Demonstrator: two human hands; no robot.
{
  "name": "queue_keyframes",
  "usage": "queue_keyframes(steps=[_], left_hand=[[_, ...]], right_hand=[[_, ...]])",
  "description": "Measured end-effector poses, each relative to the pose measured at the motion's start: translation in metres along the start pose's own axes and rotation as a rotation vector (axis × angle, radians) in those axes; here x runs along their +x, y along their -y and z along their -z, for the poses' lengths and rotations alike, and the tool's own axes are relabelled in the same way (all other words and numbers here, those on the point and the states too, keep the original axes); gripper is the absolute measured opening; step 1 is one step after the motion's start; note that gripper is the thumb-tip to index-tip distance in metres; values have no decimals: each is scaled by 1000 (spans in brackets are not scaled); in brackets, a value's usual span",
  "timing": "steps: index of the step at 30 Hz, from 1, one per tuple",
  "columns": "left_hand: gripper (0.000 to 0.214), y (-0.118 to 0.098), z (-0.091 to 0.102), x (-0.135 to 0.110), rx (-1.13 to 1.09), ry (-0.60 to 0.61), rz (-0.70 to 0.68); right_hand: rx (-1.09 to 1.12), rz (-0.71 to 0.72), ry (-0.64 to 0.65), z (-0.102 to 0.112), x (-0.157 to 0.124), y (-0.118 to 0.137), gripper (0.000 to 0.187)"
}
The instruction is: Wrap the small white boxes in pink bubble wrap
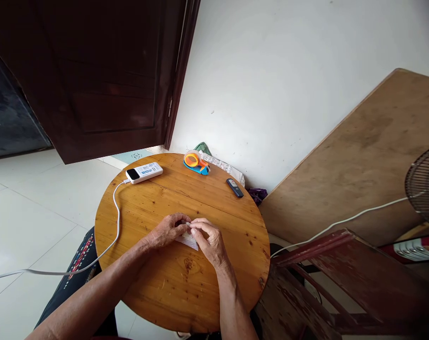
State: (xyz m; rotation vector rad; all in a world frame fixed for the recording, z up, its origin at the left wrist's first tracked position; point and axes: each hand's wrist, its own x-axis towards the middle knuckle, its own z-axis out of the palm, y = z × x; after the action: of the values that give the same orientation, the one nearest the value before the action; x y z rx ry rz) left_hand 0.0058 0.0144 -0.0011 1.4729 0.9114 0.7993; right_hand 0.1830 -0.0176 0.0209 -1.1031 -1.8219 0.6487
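Observation:
Over the middle of the round wooden table (154,283), both my hands work at a small whitish piece (189,241), flat and paper-like; its exact kind does not show. My left hand (169,230) curls over its far left part, fingers bent and pressed on it. From the right, my right hand (210,240) pinches its upper edge with thumb and fingertips. The fingertips of the two hands almost meet and hide the piece's top. Its lower corner shows beneath them, close to the tabletop.
A white power bank (144,173) with a plugged-in white cable (118,212) lies at the table's far left. At the back stands a tape dispenser (196,163). A small dark handheld device (235,187) lies far right. A wooden chair (317,278) and a fan (425,184) are to the right.

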Motion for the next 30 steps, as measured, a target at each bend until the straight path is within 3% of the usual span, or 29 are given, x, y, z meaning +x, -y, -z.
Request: queue_keyframes(steps=[12,17,21,25,30], left_hand=[[42,-2,1,-1,102,-29,-16],[40,-3,1,-1,155,-39,-22],[39,-3,1,-1,185,-47,-17],[39,-2,1,-1,200,-40,-2],[38,0,0,0,170,-39,-1]], right_hand=[[21,-44,0,-1,0,-2,11],[44,-143,1,-2,0,-2,12],[80,-223,0,-2,1,0,18],[84,-219,0,0,3,2,28],[83,-219,4,2,3,0,28]])
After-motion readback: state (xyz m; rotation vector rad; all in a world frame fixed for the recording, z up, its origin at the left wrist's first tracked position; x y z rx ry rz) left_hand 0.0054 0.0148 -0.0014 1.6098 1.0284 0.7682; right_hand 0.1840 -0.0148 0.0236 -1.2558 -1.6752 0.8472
